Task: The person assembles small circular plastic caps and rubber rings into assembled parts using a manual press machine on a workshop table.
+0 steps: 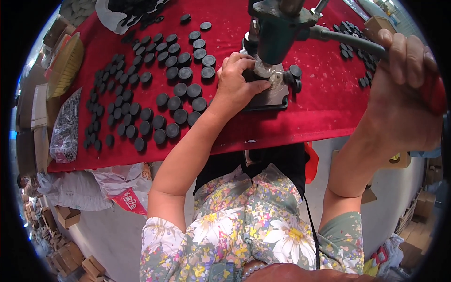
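A dark green hand press point(280, 40) stands near the front edge of the red-covered table. My right hand point(399, 70) is raised at the right, its fingers wrapped round the end of the press lever point(345, 41), where a red grip point(438, 95) shows. At the press's metal base plate point(270, 100), my left hand point(237, 82) has its thumb and fingers closed in beside the pale ram end point(268, 70). Whatever it pinches there is hidden by the fingers. Black round caps point(295, 71) sit against the right side of the base.
Many black round caps point(180, 89) are spread over the red cloth point(324, 89) to the left. More small black pieces point(347, 47) lie far right. A white bag point(110, 16) of black parts is at the back; a clear bag point(66, 127) and yellow basket point(68, 66) stand left.
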`<act>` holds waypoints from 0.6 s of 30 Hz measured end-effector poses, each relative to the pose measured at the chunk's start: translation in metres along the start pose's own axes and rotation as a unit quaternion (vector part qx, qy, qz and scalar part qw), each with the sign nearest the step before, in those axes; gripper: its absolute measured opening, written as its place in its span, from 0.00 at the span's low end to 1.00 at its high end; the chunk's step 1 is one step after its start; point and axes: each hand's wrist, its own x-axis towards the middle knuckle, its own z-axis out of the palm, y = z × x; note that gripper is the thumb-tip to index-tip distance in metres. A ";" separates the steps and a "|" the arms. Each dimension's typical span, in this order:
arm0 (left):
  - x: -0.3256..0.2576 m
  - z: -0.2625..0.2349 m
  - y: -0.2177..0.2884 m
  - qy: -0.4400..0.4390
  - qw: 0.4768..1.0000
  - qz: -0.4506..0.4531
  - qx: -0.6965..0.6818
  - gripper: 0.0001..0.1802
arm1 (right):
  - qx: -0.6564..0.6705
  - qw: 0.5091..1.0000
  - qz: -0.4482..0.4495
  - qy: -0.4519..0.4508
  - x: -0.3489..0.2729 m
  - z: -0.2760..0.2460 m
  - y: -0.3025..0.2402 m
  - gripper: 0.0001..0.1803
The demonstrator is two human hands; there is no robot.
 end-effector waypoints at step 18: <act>-0.016 -0.025 0.013 0.017 0.995 0.050 0.086 0.25 | 0.008 1.000 -0.001 -0.006 -0.002 0.002 0.000 0.20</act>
